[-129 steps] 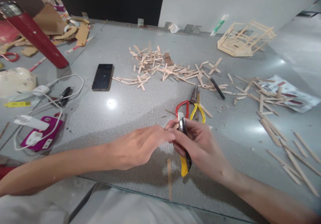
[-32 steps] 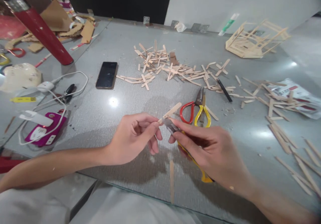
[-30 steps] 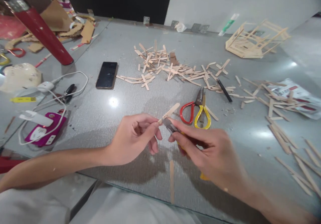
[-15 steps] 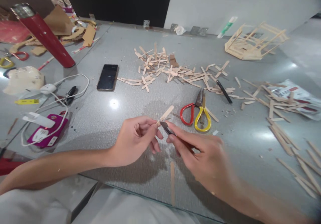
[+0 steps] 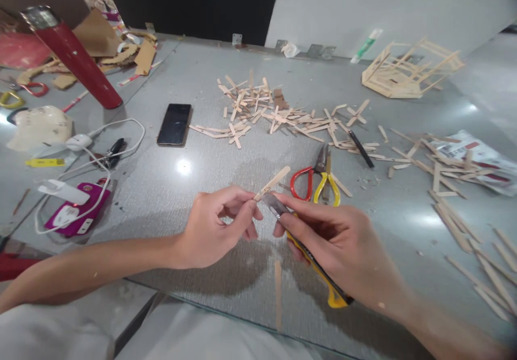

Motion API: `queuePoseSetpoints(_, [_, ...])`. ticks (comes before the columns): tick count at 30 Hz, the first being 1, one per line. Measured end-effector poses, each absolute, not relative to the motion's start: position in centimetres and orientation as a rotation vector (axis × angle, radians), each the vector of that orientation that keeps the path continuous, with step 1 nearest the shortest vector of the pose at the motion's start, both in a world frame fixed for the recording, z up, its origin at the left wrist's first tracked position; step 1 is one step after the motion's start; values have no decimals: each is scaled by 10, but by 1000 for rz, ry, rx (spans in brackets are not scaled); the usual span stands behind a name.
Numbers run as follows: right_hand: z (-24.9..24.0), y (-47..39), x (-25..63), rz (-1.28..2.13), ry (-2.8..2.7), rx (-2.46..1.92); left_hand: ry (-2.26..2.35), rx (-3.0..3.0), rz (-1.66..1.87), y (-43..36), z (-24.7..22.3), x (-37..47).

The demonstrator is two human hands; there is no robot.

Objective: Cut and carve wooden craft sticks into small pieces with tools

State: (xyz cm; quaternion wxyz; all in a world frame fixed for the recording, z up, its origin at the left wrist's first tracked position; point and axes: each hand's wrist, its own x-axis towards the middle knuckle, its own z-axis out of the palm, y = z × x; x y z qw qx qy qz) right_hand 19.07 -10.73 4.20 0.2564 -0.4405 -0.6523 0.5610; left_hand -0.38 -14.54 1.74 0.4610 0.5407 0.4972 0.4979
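My left hand (image 5: 224, 212) pinches one end of a wooden craft stick (image 5: 274, 181), which slants up and to the right and bears small dark marks. In my right hand (image 5: 331, 236) is a yellow and black utility knife (image 5: 313, 260), its blade end toward the stick. The blade tip lies close beside the stick near my left fingertips; whether it touches, I cannot tell. Just beyond my right hand lie scissors (image 5: 321, 174) with one red and one yellow handle. Another flat stick (image 5: 278, 295) rests at the table's near edge, below my hands.
Loose craft sticks (image 5: 278, 115) are heaped at mid-table, with more sticks (image 5: 456, 220) at right. A stick frame (image 5: 407, 75) stands back right. A phone (image 5: 173, 125), black pen (image 5: 361, 149), purple power adapter (image 5: 78, 209) with cables and red cylinder (image 5: 75, 58) are also about.
My right hand has turned and shifted slightly right, bringing the utility knife's yellow body into view. The craft stick now points farther right, with more of its length showing. My left hand barely moved.
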Motion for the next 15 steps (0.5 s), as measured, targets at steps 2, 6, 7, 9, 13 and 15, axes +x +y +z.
queuePoseSetpoints(2, [42, -109, 190, 1510, -1759, -1204, 1246, 1393, 1230, -146, 16, -4])
queuePoseSetpoints(6, [43, -110, 190, 1513, -1758, -1197, 1290, 1503, 1231, -147, 12, -4])
queuePoseSetpoints(7, [43, -110, 190, 1529, -1759, -1191, 1289, 1518, 1234, -147, 12, -4])
queuePoseSetpoints(9, [45, -109, 190, 1578, -1746, -1181, 1275, 1531, 1248, -147, 11, -4])
queuePoseSetpoints(13, [49, -105, 191, 1728, -1689, -1182, 1274, 1535, 1255, -148, 12, -4])
queuePoseSetpoints(15, [50, -103, 192, 1805, -1666, -1173, 1268, 1511, 1250, -148, 14, -4])
